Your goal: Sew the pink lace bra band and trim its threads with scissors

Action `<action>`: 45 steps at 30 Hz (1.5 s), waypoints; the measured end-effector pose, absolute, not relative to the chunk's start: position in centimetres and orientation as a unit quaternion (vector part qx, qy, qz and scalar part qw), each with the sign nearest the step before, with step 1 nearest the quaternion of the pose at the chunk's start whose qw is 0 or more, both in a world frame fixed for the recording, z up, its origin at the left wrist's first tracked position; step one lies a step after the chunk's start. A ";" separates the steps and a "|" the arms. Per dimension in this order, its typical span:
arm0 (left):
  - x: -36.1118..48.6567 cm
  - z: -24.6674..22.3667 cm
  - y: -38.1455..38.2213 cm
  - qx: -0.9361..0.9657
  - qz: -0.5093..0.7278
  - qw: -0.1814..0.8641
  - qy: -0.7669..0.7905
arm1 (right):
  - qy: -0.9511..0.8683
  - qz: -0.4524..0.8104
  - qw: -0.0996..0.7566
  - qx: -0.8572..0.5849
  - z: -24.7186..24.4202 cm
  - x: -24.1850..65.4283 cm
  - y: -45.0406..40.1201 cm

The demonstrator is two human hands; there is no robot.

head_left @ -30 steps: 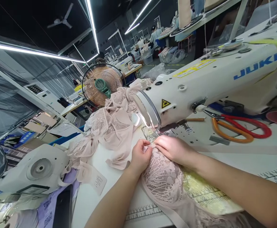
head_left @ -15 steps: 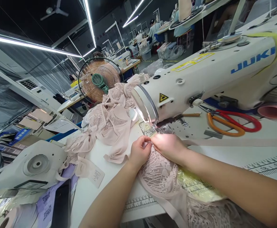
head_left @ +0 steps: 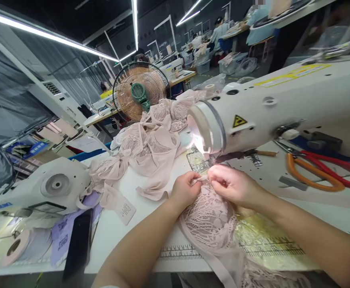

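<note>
Right now the left hand (head_left: 185,191) and the right hand (head_left: 233,185) pinch the top edge of a soft pink lace garment piece (head_left: 206,220), fingers closed tight on it. It lies on the white work table (head_left: 139,236), just in front of the white sewing machine (head_left: 271,112) and its bright lamp. Such lace looks light, floppy and easy to snag, so holding it by the firmer edge seems best. Orange-and-red scissors (head_left: 319,172) lie well to the right.
</note>
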State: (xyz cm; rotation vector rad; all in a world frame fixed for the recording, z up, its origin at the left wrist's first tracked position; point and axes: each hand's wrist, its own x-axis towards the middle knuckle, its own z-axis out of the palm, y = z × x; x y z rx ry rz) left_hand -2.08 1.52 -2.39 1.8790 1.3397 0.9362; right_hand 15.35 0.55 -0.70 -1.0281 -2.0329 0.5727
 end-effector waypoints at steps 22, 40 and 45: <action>-2.0 -1.8 1.5 0.757 0.252 0.289 0.529 | -0.498 0.648 0.490 -0.303 0.7 16.6 0.8; -2.3 -2.1 1.2 0.769 0.248 0.297 0.508 | -0.703 0.479 0.398 -0.343 0.6 14.1 -3.8; -2.3 -2.1 1.3 0.771 0.243 0.278 0.519 | -0.384 0.735 0.483 -0.281 0.5 11.0 -10.2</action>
